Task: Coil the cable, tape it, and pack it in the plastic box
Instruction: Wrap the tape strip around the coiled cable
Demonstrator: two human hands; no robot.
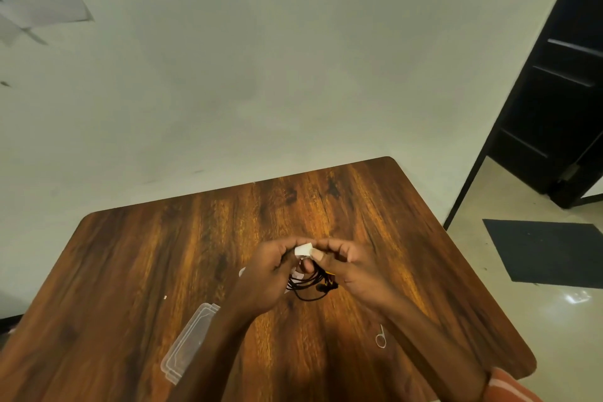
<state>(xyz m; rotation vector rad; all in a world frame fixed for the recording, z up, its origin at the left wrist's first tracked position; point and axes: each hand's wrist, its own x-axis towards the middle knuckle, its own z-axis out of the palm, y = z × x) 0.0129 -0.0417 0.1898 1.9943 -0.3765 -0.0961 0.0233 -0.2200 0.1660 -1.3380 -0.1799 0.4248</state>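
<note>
The table [202, 238] has a dark wood-grain top with rounded corners. A clear plastic box [189, 341] lies flat near the near-left edge. A small white loop [380, 338] lies toward the near-right corner.

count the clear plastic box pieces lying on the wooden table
1 in plain view: a clear plastic lid or tray lies flat on the brown wooden table, left of the left forearm. A pale edge beyond the left hand may be another piece, mostly hidden.

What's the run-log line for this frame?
phase: taping | left hand + right hand: pinching white tape | cable: coiled, held | plastic box: on table, unused
</note>
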